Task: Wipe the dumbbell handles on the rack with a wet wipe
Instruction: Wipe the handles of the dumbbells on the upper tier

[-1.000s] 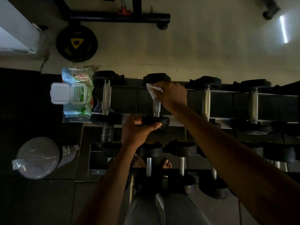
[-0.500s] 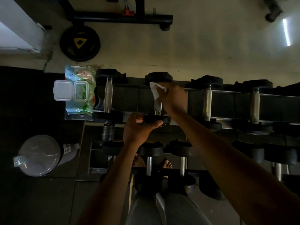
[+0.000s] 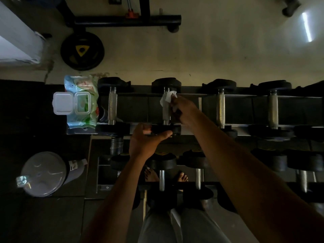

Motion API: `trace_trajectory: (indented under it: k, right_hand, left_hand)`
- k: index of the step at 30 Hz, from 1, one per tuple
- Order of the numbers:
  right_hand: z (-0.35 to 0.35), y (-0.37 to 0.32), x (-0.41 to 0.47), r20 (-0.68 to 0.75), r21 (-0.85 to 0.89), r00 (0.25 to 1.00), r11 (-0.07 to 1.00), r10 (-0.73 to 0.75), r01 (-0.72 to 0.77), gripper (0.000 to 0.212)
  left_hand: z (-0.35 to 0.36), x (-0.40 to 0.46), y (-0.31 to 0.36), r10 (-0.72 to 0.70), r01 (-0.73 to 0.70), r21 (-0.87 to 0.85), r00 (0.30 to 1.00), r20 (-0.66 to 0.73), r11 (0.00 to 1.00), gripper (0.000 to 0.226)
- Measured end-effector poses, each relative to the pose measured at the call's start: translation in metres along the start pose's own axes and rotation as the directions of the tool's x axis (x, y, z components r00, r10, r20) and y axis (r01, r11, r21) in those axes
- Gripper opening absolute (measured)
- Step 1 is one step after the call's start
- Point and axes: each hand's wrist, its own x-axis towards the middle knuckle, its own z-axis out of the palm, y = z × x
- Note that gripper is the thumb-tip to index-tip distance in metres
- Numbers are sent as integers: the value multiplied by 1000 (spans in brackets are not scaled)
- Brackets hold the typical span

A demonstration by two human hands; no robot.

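On the top shelf of the rack [image 3: 192, 128], the right hand [image 3: 184, 109] curls its fingers round a white wet wipe [image 3: 167, 99] and holds it against the metal handle [image 3: 166, 111] of the second dumbbell from the left end; a loose corner of the wipe sticks up past the fingers near the far head. Just nearer the person, the left hand [image 3: 146, 140] grips that same dumbbell's near head [image 3: 166, 129], thumb across the front of it and fingers curled over the top. To the left of both hands lies another dumbbell [image 3: 112, 106] with its handle bare, and beyond that, at the shelf's end, a pack of wipes [image 3: 82, 102] with its flip lid standing open. To the right of the right hand, two more dumbbells rest side by side with their handles uncovered. Below the left hand, a lower shelf carries further dumbbells, and the person's bare feet show through it. Far left on the dark floor stands a lidded bin [image 3: 45, 174].
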Motion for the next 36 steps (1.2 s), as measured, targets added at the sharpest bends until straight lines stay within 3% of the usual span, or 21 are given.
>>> trace_trajectory:
  k: [4, 6, 9, 12, 16, 19, 26, 29, 34, 36]
  right_hand:
    - [-15, 0, -14, 91, -43, 993, 996, -79, 83, 16]
    - [-22, 0, -24, 170, -14, 980, 994, -107, 111, 28]
    - [-16, -2, -22, 97, -165, 986, 975, -135, 149, 40]
    - [-6, -7, -19, 2, -239, 993, 964, -120, 117, 37]
    - [-16, 2, -19, 44, -329, 984, 927, -174, 179, 26]
    - [-28, 10, -24, 132, -436, 974, 872, -182, 222, 30]
    - [-42, 0, -50, 267, -734, 953, 611, -142, 296, 19]
    - [-46, 2, -55, 319, -821, 937, 452, -145, 349, 17]
    - [-49, -11, -61, 381, -783, 851, 364, -361, 505, 19]
    - [-40, -23, -64, 434, -771, 788, 272, -436, 576, 23]
  left_hand:
    - [-1, -1, 2, 29, -29, 4, 1000, 5, 1000, 80]
    - [-1, -2, 1, 27, -27, -5, 1000, 11, 1000, 79]
    - [1, 0, -1, 21, -21, -1, 1000, 7, 1000, 80]
    - [1, 2, -4, 29, -29, -2, 1000, -2, 1000, 82]
    - [-1, 5, -7, 52, -52, 32, 999, 5, 998, 96]
    - [-2, 6, -8, 63, -64, 54, 998, 25, 996, 95]
    - [-3, 10, -7, 62, -64, 77, 997, 36, 995, 102]
    - [-2, 8, -8, 54, -56, 61, 998, 29, 997, 103]
    - [-2, 5, -5, 42, -43, 21, 999, 29, 999, 86]
    - [-2, 2, -3, 28, -29, 25, 999, 24, 999, 78]
